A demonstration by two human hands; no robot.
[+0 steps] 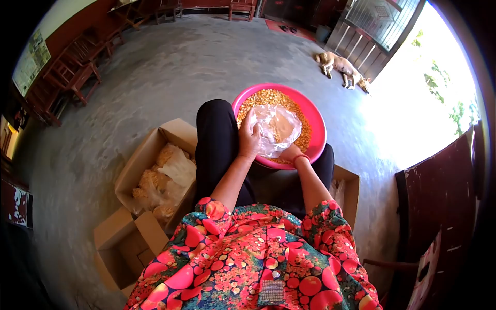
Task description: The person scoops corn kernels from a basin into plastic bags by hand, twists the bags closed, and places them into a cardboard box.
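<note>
A clear plastic bag is spread over a pink basin that holds yellow corn kernels. My left hand grips the bag at its left side, fingers pointing up along the plastic. My right hand is at the bag's lower right, and its fingers are hidden by the plastic. A blurred tan shape shows through the bag; I cannot tell whether it is fingers or contents. The basin sits between and just beyond my knees.
A cardboard box with filled plastic bags stands at my left, near a smaller open box. Another box is at my right. A dog lies by the doorway. Wooden chairs line the left wall.
</note>
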